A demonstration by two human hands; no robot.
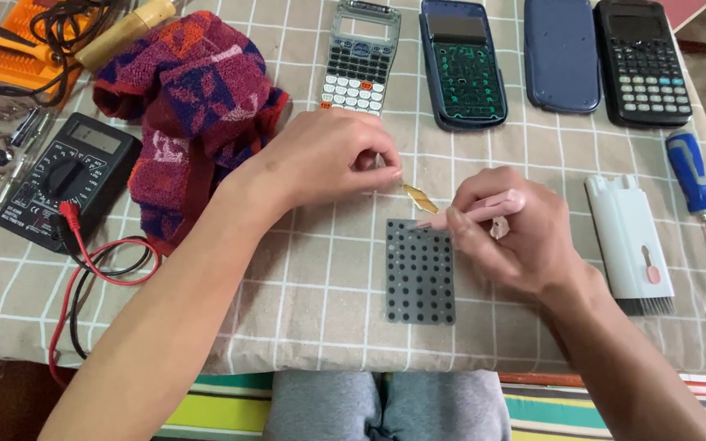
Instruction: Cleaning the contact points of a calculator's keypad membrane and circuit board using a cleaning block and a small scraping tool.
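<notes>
At the centre of the frame the left hand (332,159) pinches one end of a small amber ribbon strip (418,196), while the right hand (508,237) is closed around a pink pen-like tool (475,211) whose tip rests at the top edge of the dark grey keypad mat (420,272) lying flat on the checked table (312,278). To my eye, the strip wants holding taut and the tip light strokes. An opened calculator (359,57) lies just above.

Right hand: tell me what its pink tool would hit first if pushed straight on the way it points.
Probably the small amber strip pinched by the left hand; the right hand aims its pink tool up-left, just over the grey keypad mat.
</notes>
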